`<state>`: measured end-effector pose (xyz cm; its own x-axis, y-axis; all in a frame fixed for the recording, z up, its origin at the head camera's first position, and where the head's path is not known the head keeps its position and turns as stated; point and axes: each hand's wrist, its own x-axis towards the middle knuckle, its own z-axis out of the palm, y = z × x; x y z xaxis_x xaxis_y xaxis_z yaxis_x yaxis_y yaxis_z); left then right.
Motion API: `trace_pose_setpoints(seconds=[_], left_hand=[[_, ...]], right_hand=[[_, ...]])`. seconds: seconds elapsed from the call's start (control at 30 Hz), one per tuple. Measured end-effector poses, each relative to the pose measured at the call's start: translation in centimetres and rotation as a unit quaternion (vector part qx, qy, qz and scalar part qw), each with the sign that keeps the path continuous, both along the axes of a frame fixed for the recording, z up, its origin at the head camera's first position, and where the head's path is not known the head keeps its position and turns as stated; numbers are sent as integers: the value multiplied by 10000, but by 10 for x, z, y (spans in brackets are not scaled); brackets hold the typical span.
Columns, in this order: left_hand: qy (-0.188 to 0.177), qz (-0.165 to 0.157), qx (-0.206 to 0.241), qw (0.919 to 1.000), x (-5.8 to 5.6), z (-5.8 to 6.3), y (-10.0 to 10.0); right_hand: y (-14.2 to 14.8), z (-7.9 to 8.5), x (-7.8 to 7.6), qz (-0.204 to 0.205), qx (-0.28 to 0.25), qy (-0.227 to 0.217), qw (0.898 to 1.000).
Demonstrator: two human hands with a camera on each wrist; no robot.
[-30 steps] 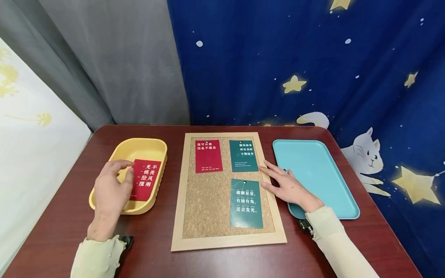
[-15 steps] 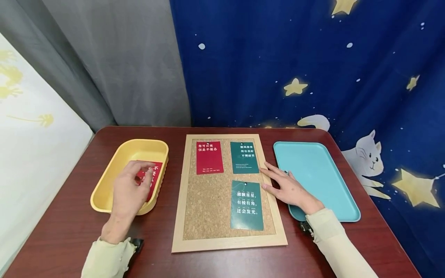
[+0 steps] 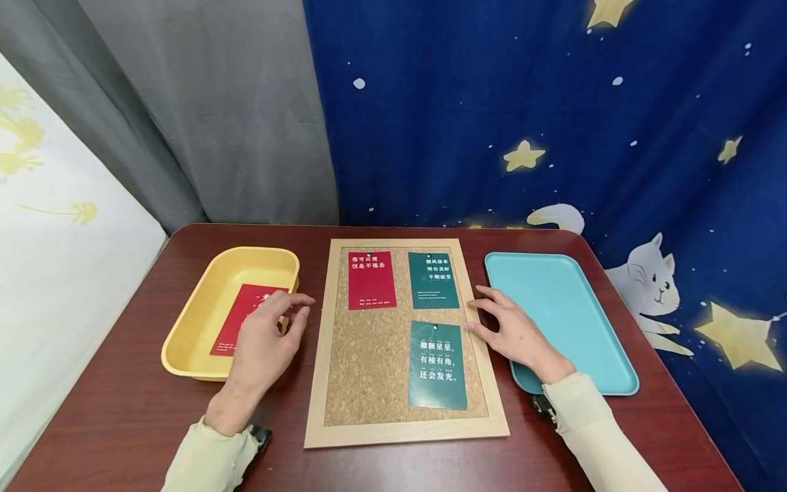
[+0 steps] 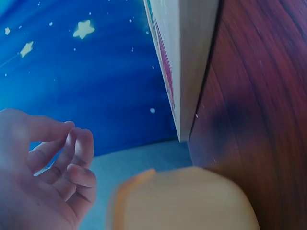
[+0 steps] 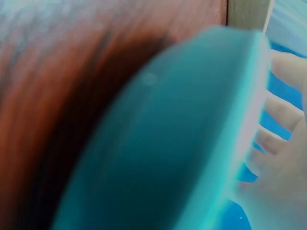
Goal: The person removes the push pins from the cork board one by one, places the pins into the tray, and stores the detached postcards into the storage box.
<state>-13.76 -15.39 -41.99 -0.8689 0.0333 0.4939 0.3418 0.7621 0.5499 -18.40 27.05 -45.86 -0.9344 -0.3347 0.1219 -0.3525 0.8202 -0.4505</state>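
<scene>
From my seat, my left hand (image 3: 264,342) hangs over the right side of the yellow tray (image 3: 199,328), fingers loosely bent, a small gap between thumb and forefinger tips. Those tips reach past the rim toward the board (image 3: 363,369). Below it, the loose card (image 3: 236,318), red with white print, lies slanted in the tray, partly hidden by the hand.

My right hand (image 3: 519,335) has its fingers spread, tips at the board's right edge; I cannot tell how firmly they press. Its wrist is over the near left part of the blue tray (image 3: 565,301).

The board lies flat between the trays on the surface (image 3: 141,417). It bears a red card (image 3: 371,290) upper left, a green card (image 3: 433,287) upper right, and a larger green one (image 3: 438,376) below that.
</scene>
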Motion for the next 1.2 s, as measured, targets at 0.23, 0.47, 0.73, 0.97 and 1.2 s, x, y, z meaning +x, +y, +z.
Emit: trace_pose_setpoints(seconds=[0.23, 0.47, 0.73, 0.97, 1.2], left_hand=[[-539, -379, -41, 9978, 1, -2, 17], [-897, -730, -104, 9932, 1, -3, 34], [-1062, -1022, -337, 9885, -3, -3, 56], [-1496, -1219, -525, 9798, -4, -6, 68], [-1804, -1445, -633, 9709, -9, -5, 75]], right_hand=[[-4, 3, 4, -228, -180, 223, 9993], [-6, 2, 4, -180, -180, 576, 9980], [-13, 11, 3, 20, -131, 585, 9982], [-21, 14, 6, 114, -28, 228, 9997], [-26, 13, 6, 167, -3, 157, 9997]])
